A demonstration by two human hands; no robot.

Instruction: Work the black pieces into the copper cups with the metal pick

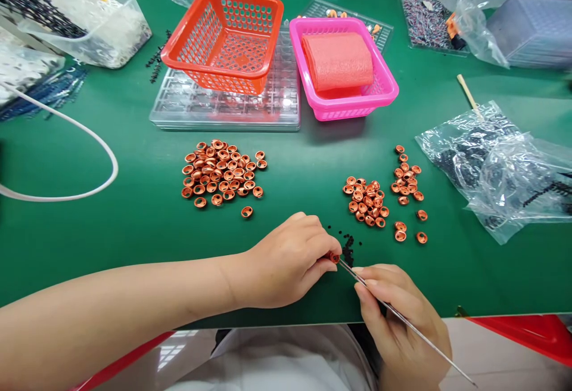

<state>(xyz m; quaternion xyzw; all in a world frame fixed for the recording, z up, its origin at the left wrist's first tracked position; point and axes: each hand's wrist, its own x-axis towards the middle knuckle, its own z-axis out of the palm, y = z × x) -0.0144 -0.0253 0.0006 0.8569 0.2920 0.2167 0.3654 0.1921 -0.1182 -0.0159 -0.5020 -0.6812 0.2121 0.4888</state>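
My left hand (292, 260) pinches a small copper-coloured cup-shaped piece (335, 258) between thumb and fingertips, just above the table's near edge. My right hand (402, 313) grips slim metal tweezers (411, 325), seen nearly edge-on, whose tip meets the piece in my left fingers. Whether the tip holds anything is too small to tell. Beside the fingertips lie tiny black discs (348, 251), loosely scattered. Beyond my hands is a pile of similar copper pieces (366, 201), with a looser group (404, 182) to its right. A larger pile (218, 170) lies farther left.
An orange basket (179, 60) stands on clear compartment trays (223, 118). Next to it, a pink basket (353, 108) holds pink foam (337, 60). Plastic bags of black parts (500, 164) lie right. A white cable (114, 164) loops at left, near a clear tub (134, 27).
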